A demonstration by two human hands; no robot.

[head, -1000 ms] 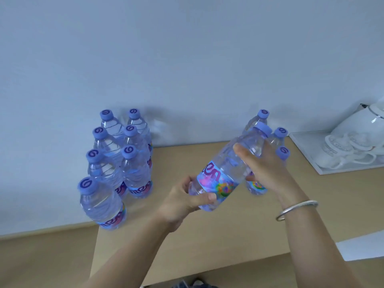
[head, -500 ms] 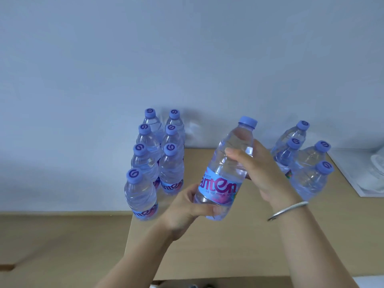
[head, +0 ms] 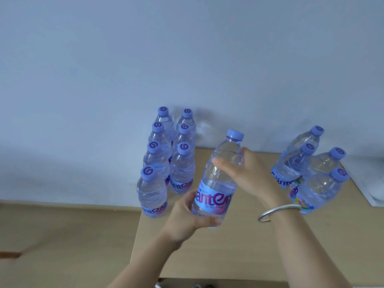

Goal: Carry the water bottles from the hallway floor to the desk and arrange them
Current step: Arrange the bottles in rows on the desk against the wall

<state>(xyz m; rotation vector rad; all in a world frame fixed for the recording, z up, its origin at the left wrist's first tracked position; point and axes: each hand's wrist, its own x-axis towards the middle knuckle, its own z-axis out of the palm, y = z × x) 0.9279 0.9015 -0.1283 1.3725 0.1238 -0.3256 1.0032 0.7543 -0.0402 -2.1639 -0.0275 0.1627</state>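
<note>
Both hands hold one clear water bottle (head: 220,179) with a blue cap and a blue label, nearly upright, just above the wooden desk (head: 228,250). My left hand (head: 187,217) grips its base and label. My right hand (head: 247,173), a silver bangle on its wrist, wraps the upper body. Several matching bottles stand in two tidy rows (head: 166,159) at the desk's left end by the wall. Several more bottles (head: 311,171) are bunched at the right, behind my right wrist.
The desk's left edge (head: 137,231) drops off beside the nearest bottle of the rows, with wooden floor (head: 62,242) below. A white tray (head: 367,179) sits at the far right. A plain pale wall (head: 187,59) backs the desk.
The held bottle has swung from a strong tilt to nearly upright, with its label turned toward me. The view has shifted, so the rows sit nearer the middle and the tray is mostly out of frame.
</note>
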